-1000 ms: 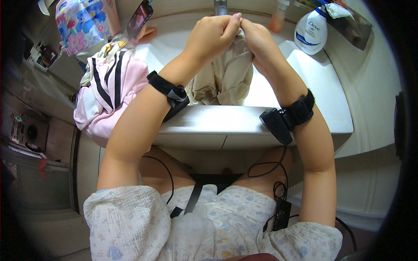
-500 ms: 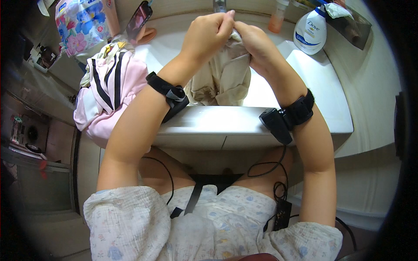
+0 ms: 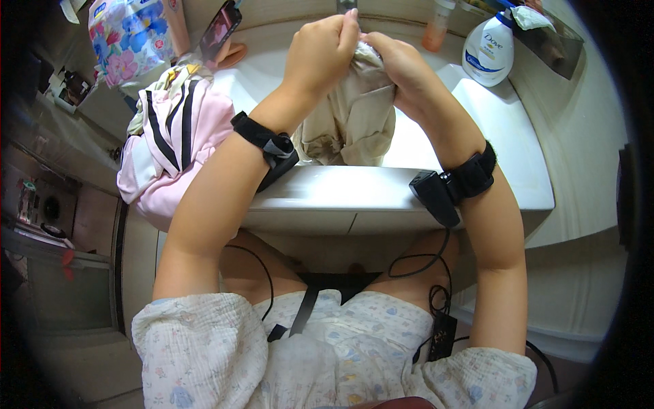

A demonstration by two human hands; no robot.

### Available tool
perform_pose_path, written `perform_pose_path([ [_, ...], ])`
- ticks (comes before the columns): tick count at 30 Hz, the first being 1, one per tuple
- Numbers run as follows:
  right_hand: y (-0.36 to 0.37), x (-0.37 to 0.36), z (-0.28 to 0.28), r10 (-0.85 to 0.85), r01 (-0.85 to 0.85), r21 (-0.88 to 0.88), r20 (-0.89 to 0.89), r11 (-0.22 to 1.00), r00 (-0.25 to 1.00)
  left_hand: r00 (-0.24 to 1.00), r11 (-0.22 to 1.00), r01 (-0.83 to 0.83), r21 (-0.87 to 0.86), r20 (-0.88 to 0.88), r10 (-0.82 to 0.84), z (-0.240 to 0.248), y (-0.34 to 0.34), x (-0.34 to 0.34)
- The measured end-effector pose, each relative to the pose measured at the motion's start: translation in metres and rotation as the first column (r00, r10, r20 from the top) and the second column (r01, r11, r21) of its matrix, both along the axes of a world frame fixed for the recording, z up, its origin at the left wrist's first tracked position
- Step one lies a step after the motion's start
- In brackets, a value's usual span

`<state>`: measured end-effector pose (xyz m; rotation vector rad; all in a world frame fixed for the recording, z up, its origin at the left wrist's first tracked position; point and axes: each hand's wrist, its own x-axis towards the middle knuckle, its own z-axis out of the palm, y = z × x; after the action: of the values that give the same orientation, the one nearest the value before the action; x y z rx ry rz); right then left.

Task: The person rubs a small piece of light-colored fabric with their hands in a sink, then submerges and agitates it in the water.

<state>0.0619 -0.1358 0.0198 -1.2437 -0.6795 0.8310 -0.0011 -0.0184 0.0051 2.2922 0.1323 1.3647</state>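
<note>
A wet-looking beige cloth garment (image 3: 354, 123) hangs bunched from both hands into the white sink (image 3: 409, 146); its exact kind is not clear. My left hand (image 3: 323, 51) is closed in a fist on the garment's upper end. Close beside it, my right hand (image 3: 398, 65) grips the same gathered end, thumb side toward the left. Just beyond the knuckles stands the metal faucet (image 3: 348, 7), partly cut off by the top edge. The lower folds of the garment rest in the basin behind its front rim.
Pink and white clothing with black stripes (image 3: 180, 129) is heaped on the counter's left. Behind it are a flowered package (image 3: 133, 41) and a phone (image 3: 221, 28) on a stand. At the right back stand a white pump bottle (image 3: 489, 51) and an orange-bottomed container (image 3: 436, 31).
My left hand has shifted slightly left and the gap between the two hands has widened a little. The garment's folds hang slightly differently.
</note>
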Motion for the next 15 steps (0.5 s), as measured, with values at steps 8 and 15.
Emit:
perform_pose_path([
  [8,0.0043,0.0049,-0.0068,-0.085,0.084,0.017,0.03,0.996,0.996,0.985,0.99,0.144,-0.001,-0.098,-0.144,0.0006,-0.0049,-0.0001],
  [15,0.0032,0.0035,-0.006,-0.057,0.052,0.083,0.064,0.995,0.996,0.996,0.997,0.077,0.019,-0.049,-0.076,-0.0008,-0.0001,0.0003],
])
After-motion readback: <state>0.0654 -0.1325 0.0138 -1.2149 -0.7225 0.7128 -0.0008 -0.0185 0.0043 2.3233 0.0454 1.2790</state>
